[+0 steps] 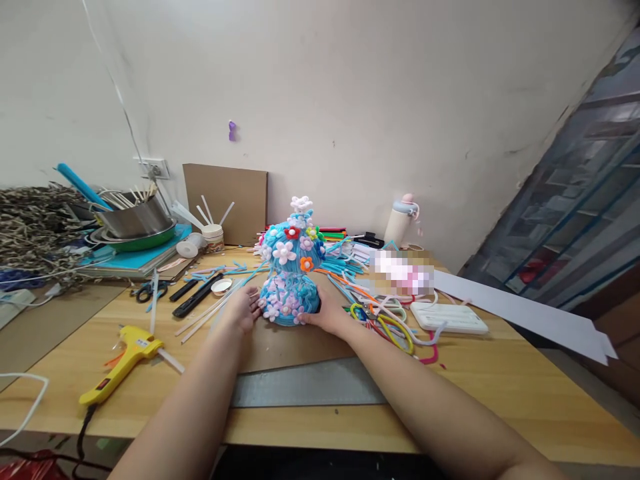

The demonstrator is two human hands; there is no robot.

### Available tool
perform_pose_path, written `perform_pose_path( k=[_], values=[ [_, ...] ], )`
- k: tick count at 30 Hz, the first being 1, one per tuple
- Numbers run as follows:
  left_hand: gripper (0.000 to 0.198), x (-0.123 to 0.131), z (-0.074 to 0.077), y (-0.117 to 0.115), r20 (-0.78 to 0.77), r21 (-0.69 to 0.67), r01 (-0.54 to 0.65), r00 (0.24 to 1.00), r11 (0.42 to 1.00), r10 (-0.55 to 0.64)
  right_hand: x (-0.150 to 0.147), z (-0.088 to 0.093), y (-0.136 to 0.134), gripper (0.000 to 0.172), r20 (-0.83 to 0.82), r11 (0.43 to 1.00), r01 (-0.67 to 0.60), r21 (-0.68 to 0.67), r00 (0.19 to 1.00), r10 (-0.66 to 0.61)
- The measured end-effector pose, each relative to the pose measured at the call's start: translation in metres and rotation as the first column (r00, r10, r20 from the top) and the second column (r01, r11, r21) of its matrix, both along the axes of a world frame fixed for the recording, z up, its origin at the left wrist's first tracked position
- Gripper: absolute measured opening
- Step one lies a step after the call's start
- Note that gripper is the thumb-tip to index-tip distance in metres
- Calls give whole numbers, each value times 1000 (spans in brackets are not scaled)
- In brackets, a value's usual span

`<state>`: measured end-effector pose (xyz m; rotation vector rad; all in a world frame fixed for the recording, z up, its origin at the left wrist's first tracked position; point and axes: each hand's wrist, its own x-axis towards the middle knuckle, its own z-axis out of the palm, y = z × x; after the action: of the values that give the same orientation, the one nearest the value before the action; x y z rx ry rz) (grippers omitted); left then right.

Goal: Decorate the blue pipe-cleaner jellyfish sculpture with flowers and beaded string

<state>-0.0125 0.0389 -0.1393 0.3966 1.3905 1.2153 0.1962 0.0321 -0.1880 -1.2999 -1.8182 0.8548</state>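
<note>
A blue pipe-cleaner ornament (287, 267) stands upright in front of me. Its cap is rounded over a wider base, both dotted with small flowers in white, pink, red and orange, and a white flower tops it. My right hand (326, 312) curls round the right side of the base, thumb at the front and the other fingers hidden behind. At the base's left side, my left hand (244, 309) is open, palm turned inward; its fingertips are at the flowers, and whether they touch I cannot tell. Brown cardboard (270, 353) lies under the ornament.
A yellow glue gun (125, 360) lies at left, near scissors (150, 291) and a black bar (199, 297). Loose pipe cleaners (395, 330) and a white case (450, 318) are at right. A bottle (400, 223) and a metal bowl (135, 217) stand at the back.
</note>
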Motion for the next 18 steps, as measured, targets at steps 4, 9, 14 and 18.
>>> perform_pose_path(
  k=[4, 9, 14, 18],
  values=[
    [20, 0, -1, -1, 4, 16, 14, 1000, 1000, -14, -1, 1, -2, 88, -9, 998, 49, -36, 999, -49],
    [22, -2, -2, 0, 43, 26, 47, 998, 999, -48, 3, 2, -2, 87, -17, 998, 23, -64, 1000, -24],
    [16, 0, -8, 0, 91, 39, 149, 984, 988, -152, 6, 0, -3, 84, -23, 999, 18, -28, 1000, -18],
    [17, 4, -12, -2, 136, 53, 265, 953, 963, -270, 8, -1, -3, 81, -92, 1000, -12, -11, 996, 11]
  ],
)
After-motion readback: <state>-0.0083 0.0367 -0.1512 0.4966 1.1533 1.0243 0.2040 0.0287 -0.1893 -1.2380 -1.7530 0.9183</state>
